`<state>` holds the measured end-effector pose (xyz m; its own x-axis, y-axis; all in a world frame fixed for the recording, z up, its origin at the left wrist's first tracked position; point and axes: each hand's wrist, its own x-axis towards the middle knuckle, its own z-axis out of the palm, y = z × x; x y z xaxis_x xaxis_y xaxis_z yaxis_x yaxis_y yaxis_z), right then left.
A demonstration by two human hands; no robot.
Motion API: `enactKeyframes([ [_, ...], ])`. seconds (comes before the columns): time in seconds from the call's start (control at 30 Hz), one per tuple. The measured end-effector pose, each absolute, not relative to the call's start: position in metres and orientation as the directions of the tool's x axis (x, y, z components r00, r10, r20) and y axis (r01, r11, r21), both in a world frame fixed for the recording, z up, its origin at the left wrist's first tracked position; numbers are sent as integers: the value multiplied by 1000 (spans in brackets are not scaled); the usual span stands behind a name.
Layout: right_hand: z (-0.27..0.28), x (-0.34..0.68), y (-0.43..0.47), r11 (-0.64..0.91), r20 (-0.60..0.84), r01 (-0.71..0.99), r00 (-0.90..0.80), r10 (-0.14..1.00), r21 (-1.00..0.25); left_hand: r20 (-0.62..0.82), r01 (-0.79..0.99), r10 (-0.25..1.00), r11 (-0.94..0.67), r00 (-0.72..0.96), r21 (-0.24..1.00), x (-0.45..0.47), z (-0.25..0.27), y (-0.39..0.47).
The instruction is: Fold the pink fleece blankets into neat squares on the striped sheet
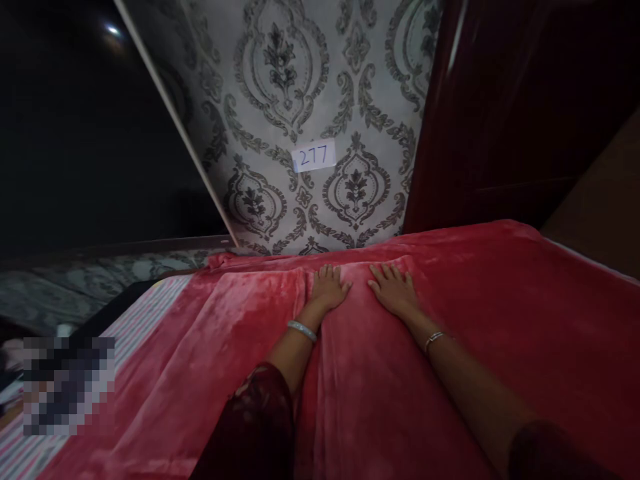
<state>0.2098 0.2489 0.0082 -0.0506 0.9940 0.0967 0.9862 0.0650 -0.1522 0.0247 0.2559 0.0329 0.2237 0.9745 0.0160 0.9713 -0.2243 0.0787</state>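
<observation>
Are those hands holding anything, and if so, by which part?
Nothing is held: the left hand and right hand lie flat, palms down, on the red blanket.

Two hands [329,290] [397,291], two bracelets [303,331] [432,340], one paper label [314,156] and at least one red blanket [370,380] show.

Ahead of you, a white label [314,155] reading 277 sits on grey patterned wallpaper [281,73]. On your left you see a large, glossy black panel [90,133], with a striped sheet [145,313] lower down; on your right rises a glossy dark red panel [480,120].
</observation>
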Motion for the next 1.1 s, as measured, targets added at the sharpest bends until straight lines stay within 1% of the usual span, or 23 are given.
enactKeyframes([
  [0.13,3,211,249,76,101,986,-62,993,-147,-78,959,963,-245,258,144,24,53,254],
  [0.23,2,211,248,74,109,985,-58,992,-154,-51,958,965,-247,257,149,1,75,248],
  [0.3,3,211,247,74,112,985,-56,992,-158,-1,976,984,-178,180,125,-26,87,241],
  [0.37,4,210,246,73,113,984,-55,992,-160,28,993,998,-67,64,97,-54,91,234],
  [0.4,5,209,245,71,112,984,-53,992,-161,31,996,999,-16,14,85,-66,90,231],
  [0.47,6,208,244,67,109,985,-50,993,-157,25,997,999,32,-34,69,-83,81,228],
  [0.67,3,208,247,62,105,986,-46,993,-155,0,999,1000,-10,10,49,-78,41,229],
  [0.77,-1,212,249,76,127,984,-56,990,-161,-5,999,1000,-8,8,48,-75,38,228],
  [0.87,0,209,250,73,191,980,-37,981,-185,-55,996,998,-17,22,92,-78,44,226],
  [0.93,8,193,248,121,252,974,-71,965,-190,-87,991,995,-46,57,128,-86,52,227],
  [0.97,14,180,246,180,281,966,-123,952,-186,-93,989,993,-56,69,137,-91,57,228],
  [1.03,29,145,240,342,299,924,-282,912,-173,-87,990,994,-46,58,136,-109,69,231],
  [1.1,44,102,234,478,270,860,-424,865,-180,-64,992,998,11,-4,122,-134,79,234],
])
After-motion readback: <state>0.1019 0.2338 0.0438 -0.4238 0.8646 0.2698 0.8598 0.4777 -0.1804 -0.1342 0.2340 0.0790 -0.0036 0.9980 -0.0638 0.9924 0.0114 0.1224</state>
